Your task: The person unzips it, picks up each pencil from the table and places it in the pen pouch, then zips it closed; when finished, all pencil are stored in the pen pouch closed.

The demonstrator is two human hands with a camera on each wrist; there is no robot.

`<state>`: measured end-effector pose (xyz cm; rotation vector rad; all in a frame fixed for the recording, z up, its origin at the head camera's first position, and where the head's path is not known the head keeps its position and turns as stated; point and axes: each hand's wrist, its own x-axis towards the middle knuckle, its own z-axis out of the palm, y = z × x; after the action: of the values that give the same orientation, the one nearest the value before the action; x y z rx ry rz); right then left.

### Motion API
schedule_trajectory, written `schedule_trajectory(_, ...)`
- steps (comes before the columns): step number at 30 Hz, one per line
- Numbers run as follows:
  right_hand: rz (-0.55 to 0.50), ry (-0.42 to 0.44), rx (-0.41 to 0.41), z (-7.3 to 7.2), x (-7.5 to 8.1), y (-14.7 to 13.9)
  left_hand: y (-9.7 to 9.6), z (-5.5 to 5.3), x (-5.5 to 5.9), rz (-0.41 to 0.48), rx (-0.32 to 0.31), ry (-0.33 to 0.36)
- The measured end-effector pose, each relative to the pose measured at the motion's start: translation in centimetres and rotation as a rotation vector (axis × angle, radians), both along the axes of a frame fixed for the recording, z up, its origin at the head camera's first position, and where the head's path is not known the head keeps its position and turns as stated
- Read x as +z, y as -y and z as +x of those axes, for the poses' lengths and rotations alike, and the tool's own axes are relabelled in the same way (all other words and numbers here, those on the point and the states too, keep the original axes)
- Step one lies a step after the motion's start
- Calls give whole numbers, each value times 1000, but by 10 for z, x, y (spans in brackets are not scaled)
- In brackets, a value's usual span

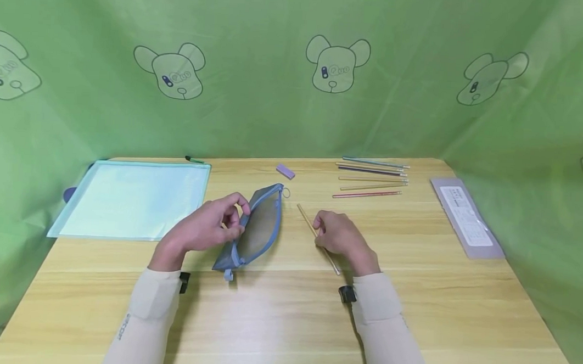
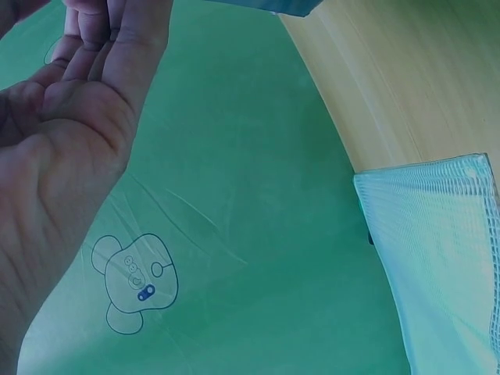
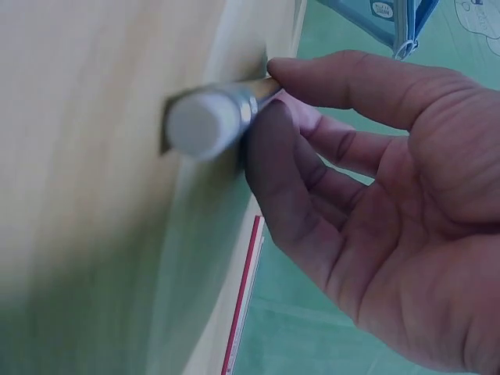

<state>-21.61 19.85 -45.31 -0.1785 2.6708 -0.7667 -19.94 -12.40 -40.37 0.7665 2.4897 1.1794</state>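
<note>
My left hand (image 1: 211, 223) pinches the near-left edge of a blue zip pencil case (image 1: 263, 224), whose mouth gapes toward the right. In the left wrist view only a strip of the case (image 2: 269, 6) shows at the top, and the fingertips are cut off. To the right of the case, my right hand (image 1: 340, 237) pinches a yellow pencil (image 1: 306, 216) between thumb and fingers. The pencil slants, its far tip toward the case. Seen from the right wrist, its white eraser end (image 3: 201, 126) points at the camera.
Several pencils (image 1: 367, 195) lie in a loose row at the back right. A purple eraser (image 1: 285, 171) sits behind the pencil case. At left lies a light-blue mesh zip folder (image 1: 127, 201); at far right, a lilac packet with a white label (image 1: 466, 216). Green curtain (image 1: 256, 92) surrounds the table.
</note>
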Motion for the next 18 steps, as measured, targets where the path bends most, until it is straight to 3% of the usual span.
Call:
schedule_trajectory(10, -21, 15, -3, 1, 2, 1, -2, 0, -2, 8, 21, 2)
schedule_trajectory(15, -136, 26, 6, 3, 14, -4, -3, 0, -3, 21, 31, 15)
schedule_trajectory(18, -278, 41, 24, 6, 27, -6, -3, 0, -3, 30, 33, 19)
